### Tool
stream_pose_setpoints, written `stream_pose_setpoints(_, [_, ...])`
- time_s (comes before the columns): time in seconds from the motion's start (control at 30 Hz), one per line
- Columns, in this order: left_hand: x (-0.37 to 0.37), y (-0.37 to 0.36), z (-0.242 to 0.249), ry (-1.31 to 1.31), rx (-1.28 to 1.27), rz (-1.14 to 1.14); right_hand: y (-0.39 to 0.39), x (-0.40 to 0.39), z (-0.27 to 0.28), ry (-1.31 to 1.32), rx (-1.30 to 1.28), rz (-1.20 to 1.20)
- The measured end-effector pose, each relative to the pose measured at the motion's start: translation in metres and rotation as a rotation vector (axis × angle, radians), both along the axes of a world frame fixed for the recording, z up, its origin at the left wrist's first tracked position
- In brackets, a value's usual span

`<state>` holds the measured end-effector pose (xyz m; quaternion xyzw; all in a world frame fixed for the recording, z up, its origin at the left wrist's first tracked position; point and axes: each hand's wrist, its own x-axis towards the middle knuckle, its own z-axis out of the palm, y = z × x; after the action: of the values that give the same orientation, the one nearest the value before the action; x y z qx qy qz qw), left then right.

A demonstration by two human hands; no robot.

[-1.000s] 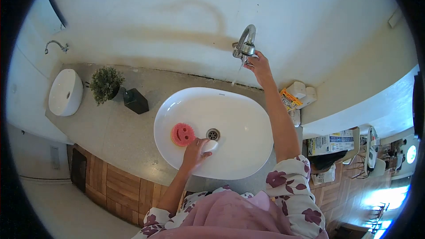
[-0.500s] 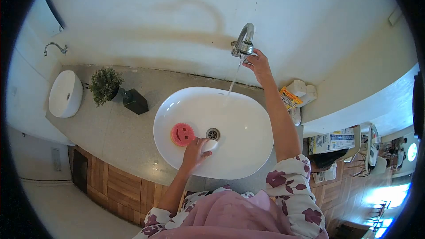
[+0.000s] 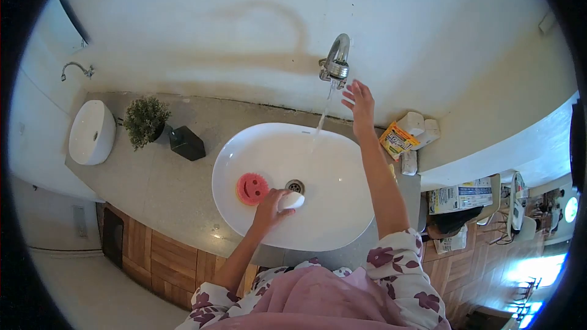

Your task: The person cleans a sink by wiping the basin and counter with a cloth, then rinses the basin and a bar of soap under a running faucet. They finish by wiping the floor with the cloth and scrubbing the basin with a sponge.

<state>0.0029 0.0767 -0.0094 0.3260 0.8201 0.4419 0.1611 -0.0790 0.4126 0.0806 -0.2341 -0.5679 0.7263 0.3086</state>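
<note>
My left hand [image 3: 268, 211] is closed around a white object [image 3: 291, 201], which looks like a bar of soap, low over the basin near the drain [image 3: 295, 187]. Beside that hand a round pink sponge [image 3: 252, 189] with a smiling face lies in the white basin [image 3: 330, 220]. Water runs from the curved metal faucet [image 3: 337, 64] down to the basin's back edge. My right hand [image 3: 361, 102] is just right of the stream, its fingers apart, holding nothing and not touching the faucet.
On the counter [image 3: 153, 198] to the left stand a potted plant [image 3: 145, 119], a dark container [image 3: 187, 143] and a second basin [image 3: 92, 132]. An orange packet [image 3: 398, 140] and white packages [image 3: 426, 131] sit at the right, behind my right forearm.
My right hand has let go of the faucet and moved slightly down and right. The water still runs. My left hand keeps the white object in nearly the same place.
</note>
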Motion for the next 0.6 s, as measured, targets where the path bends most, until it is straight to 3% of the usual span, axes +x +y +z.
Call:
stream_pose_setpoints(0.13, [-0.018,0.03,0.01,0.098,0.071,0.004,-0.007,0.025,-0.054,-0.096,-0.018,-0.029])
stream_pose_setpoints(0.17, [-0.021,0.038,0.012,0.105,0.053,0.024,-0.006,0.031,-0.068,-0.181,0.08,0.083])
stream_pose_setpoints(0.3, [-0.031,0.06,0.008,0.053,0.067,0.069,-0.015,0.047,-0.065,-0.415,0.201,0.42])
stream_pose_setpoints(0.6, [-0.042,0.073,-0.006,0.008,0.09,0.051,-0.021,0.037,-0.054,-0.562,0.237,0.669])
